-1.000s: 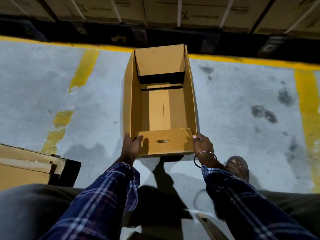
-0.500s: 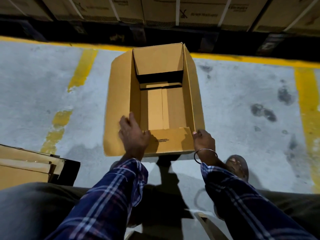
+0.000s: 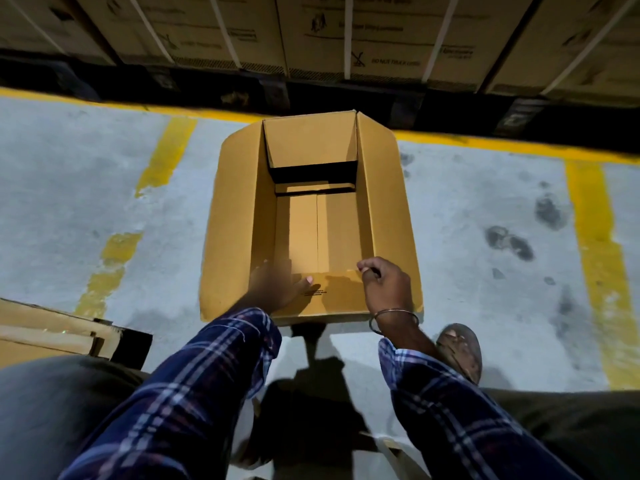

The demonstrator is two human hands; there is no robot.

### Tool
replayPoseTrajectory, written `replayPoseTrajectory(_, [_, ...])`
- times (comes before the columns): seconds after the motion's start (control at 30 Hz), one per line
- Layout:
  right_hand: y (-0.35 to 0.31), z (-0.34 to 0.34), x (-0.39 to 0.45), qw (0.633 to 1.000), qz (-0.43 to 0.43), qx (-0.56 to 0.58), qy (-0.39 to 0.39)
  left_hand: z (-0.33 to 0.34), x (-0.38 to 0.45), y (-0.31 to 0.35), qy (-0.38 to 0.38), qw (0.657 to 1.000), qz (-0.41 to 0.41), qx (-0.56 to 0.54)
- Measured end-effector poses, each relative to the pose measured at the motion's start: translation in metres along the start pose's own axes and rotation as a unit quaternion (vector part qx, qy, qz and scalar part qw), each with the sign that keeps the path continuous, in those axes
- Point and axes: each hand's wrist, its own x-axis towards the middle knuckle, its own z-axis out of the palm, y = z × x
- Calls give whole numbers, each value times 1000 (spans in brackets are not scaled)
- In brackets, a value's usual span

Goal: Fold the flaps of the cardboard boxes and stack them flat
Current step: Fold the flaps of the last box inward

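Note:
An open brown cardboard box point(image 3: 235, 216) stands on the concrete floor in front of me. Its left and right long flaps point(image 3: 391, 202) are spread outward. The far short flap point(image 3: 311, 140) stands upright and the near short flap point(image 3: 332, 296) leans toward me. My left hand point(image 3: 277, 289), blurred, lies with spread fingers on the near flap's left part. My right hand point(image 3: 384, 285) has curled fingers pinching the near flap's top edge at its right corner.
A stack of flat cardboard point(image 3: 41, 334) lies at the lower left. Strapped cartons point(image 3: 311, 36) on dark pallets line the back. Yellow floor lines point(image 3: 595, 254) run right and left of the box. My shoe point(image 3: 460, 348) is beside the box's near right corner.
The left long flap swung outward, then the right one did too. My left hand moved from the left flap onto the near flap. My right hand shifted to the near flap's edge.

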Motion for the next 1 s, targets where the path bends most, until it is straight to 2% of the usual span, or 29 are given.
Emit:
replayPoseTrajectory(0.23, [-23, -21, -15, 1000, -1, -13, -17, -33, -15, 11, -2, 999, 28, 47])
replayPoseTrajectory(0.47, [-57, -32, -43, 986, -51, -22, -154, -1, -8, -2, -41, 996, 27, 73])
replayPoseTrajectory(0.67, [-100, -53, -59, 979, -64, -49, -186, -7, 1, 4, -48, 998, 6, 41])
replayPoseTrajectory(0.77, [-133, -78, -65, 964, -105, -112, -219, -22, 0, 4, 9, 996, 17, 84])
replayPoseTrajectory(0.83, [-153, -97, -72, 953, -142, -156, -217, -35, -6, 6, 116, 990, 25, 72])
replayPoseTrajectory(0.9, [-170, -114, -81, 945, -170, -190, -204, -50, -19, 11, 213, 976, 45, 10])
replayPoseTrajectory(0.93, [-176, -122, -87, 941, -180, -207, -199, -56, -28, 14, 230, 971, 58, -30])
replayPoseTrajectory(1.0, [-182, -134, -95, 929, -189, -241, -209, -64, -42, 20, 190, 976, 67, -80])
